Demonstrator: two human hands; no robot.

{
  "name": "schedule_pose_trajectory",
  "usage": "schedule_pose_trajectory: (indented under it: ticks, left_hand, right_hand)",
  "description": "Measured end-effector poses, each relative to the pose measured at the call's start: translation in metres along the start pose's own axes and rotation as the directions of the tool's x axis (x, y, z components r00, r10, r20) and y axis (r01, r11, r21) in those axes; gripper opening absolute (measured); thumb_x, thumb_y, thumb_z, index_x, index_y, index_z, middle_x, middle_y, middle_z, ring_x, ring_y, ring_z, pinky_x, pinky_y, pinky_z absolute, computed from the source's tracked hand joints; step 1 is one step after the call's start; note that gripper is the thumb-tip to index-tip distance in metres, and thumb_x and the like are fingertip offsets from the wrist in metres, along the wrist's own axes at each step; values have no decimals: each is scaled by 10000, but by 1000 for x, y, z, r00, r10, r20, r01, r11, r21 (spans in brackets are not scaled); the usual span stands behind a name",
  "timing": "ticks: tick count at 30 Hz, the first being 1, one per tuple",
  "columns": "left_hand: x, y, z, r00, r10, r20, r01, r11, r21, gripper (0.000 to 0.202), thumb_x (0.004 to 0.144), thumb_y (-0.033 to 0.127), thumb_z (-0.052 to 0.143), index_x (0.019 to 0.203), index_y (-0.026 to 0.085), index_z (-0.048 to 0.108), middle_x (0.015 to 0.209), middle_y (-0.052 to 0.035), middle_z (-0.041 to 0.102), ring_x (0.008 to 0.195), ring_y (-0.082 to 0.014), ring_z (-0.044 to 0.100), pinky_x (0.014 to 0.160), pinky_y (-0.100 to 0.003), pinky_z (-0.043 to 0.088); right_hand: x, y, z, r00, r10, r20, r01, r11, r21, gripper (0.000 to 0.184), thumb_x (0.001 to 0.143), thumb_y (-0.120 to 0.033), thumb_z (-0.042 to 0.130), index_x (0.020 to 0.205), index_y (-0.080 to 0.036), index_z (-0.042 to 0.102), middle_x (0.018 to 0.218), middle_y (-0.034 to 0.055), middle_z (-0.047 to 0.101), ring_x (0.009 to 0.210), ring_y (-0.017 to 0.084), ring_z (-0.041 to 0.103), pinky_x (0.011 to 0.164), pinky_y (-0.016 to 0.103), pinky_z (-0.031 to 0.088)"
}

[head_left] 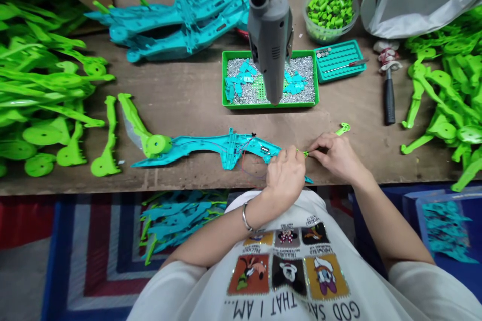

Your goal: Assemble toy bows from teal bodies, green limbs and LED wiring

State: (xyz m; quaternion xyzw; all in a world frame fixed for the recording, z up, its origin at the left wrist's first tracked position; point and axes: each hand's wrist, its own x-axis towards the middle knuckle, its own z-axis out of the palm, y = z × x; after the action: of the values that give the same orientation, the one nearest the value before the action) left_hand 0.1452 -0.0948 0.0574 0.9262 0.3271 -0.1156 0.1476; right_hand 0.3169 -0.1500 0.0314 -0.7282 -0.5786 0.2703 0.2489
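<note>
A long turquoise plastic shell [203, 144], shaped like half of a toy bow, lies along the front edge of the table. Thin red and blue wires run inside it, and a lime-green arm with a round hub [158, 145] sits at its left end. My left hand [286, 175] is closed over the shell's right end, its fingertips partly hidden. Just to the right, my right hand [335, 154] pinches a slim lime-green arm [343, 129], whose hooked tip sticks out beyond the fingers. Where this arm meets the shell is covered by my hands.
A grey electric screwdriver [271, 45] hangs over a green tray [233, 106] of screws and turquoise pieces. Behind are stacked turquoise shells [181, 25] and a tub of green parts [329, 10]. A hammer [389, 95] lies right; lime-green part piles [45, 90] flank both sides.
</note>
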Motion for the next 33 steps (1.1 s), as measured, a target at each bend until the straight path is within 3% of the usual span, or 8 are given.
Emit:
schedule_pose_trajectory:
  ticks: [4, 7, 10, 15, 20, 25, 28, 33]
  left_hand:
    - [1, 1, -2, 999, 19, -49, -18, 1000, 2, 217, 1047, 198, 370, 1033, 154, 583, 1019, -123, 637, 1032, -276, 620, 862, -400, 478]
    - [2, -8, -6, 999, 17, -35, -20, 997, -70, 191, 1058, 216, 379, 1082, 164, 562, 994, -93, 645, 936, -230, 643, 759, -332, 476]
    - [5, -24, -9, 992, 104, -76, -113, 984, -136, 193, 1057, 289, 425, 1100, 209, 595, 1040, -62, 641, 873, -194, 650, 662, -293, 442]
    - [13, -41, -6, 988, 126, -94, -140, 978, -158, 261, 1031, 319, 455, 985, 240, 699, 981, -52, 644, 824, -189, 659, 669, -303, 447]
    - [20, -26, -4, 997, -12, -74, 3, 992, -130, 183, 951, 242, 519, 942, 209, 698, 963, -77, 679, 850, -237, 691, 687, -334, 480]
    - [24, -9, -9, 999, -19, -25, 17, 996, -82, 218, 942, 167, 483, 988, 173, 696, 949, -105, 694, 831, -273, 725, 646, -340, 489]
    - [24, -10, -15, 999, 40, 28, -39, 999, -38, 262, 955, 128, 443, 991, 156, 701, 937, -114, 696, 824, -271, 731, 635, -329, 482]
    - [11, -28, -22, 953, 274, 129, -276, 961, 0, 304, 1000, 162, 405, 1017, 160, 708, 985, -114, 685, 812, -252, 705, 654, -334, 479]
  right_hand:
    - [1, 0, 0, 1000, -2, 1, 2, 1000, 12, 141, 817, -94, 684, 770, -210, 748, 851, 38, 763, 827, 192, 686, 837, 356, 505]
    - [1, -2, -1, 1000, 7, 8, -7, 1000, 7, 133, 817, -95, 688, 778, -206, 750, 852, 41, 759, 828, 194, 681, 831, 356, 500]
    - [1, -2, -2, 1000, 8, 15, -8, 1000, -2, 125, 815, -92, 698, 774, -200, 746, 841, 41, 755, 822, 196, 677, 834, 359, 494]
    - [1, -1, -1, 1000, 0, 14, 0, 1000, -5, 136, 820, -92, 688, 774, -206, 745, 849, 40, 759, 820, 192, 680, 838, 354, 492]
    - [2, 0, -1, 1000, 5, 16, -5, 1000, 0, 144, 805, -75, 691, 767, -204, 742, 832, 34, 753, 810, 188, 672, 828, 344, 487]
    - [2, -1, -1, 1000, 16, 23, -16, 1000, 0, 145, 796, -59, 699, 767, -196, 740, 841, 40, 753, 832, 197, 674, 839, 347, 488]
    - [3, -1, -1, 1000, 20, 23, -20, 1000, -1, 151, 790, -51, 700, 766, -192, 745, 842, 43, 753, 845, 202, 676, 848, 351, 492]
    - [3, -3, -2, 999, 32, 28, -31, 999, -21, 156, 794, -59, 696, 763, -200, 754, 837, 46, 756, 831, 206, 678, 838, 358, 491]
